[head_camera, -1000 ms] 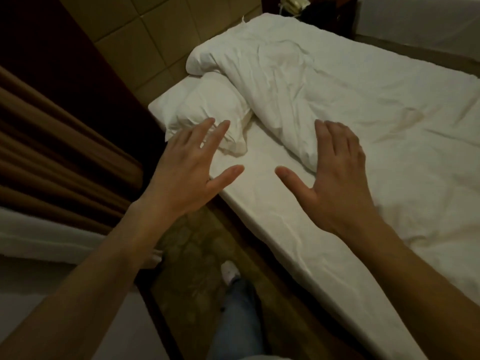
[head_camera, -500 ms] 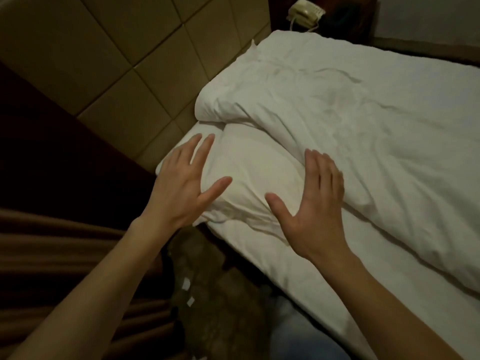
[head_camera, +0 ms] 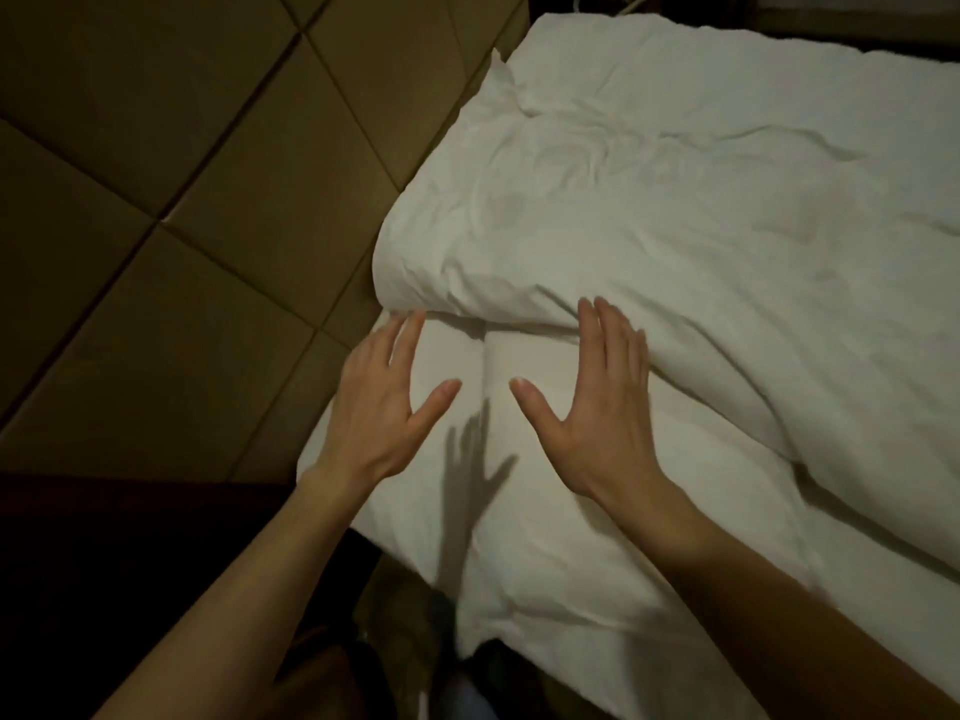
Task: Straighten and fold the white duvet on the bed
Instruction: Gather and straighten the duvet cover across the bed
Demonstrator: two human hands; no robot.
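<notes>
a person's two bare hands reach over the head end of a bed in a dim room, seen from above. the left hand and the right hand are held palm down with fingers straight and spread, thumbs pointing toward each other, each grip apart and clasping nothing. whether the palms touch the fabric cannot be told; a hand's shadow falls on the white pillow between them.

the white duvet lies rumpled across the upper and right part of the bed, its thick rolled edge running from just beyond the left fingertips, past the right fingertips, and on diagonally toward the lower right. the right hand's fingertips reach that edge; the left hand's are just short of it. one duvet corner stands up near the padded wall panels.

the pillow's near corner juts over the mattress edge at lower centre. to the left of the bed, a narrow dark gap separates it from the tan panelled wall, and patterned floor shows below the bed's edge.
</notes>
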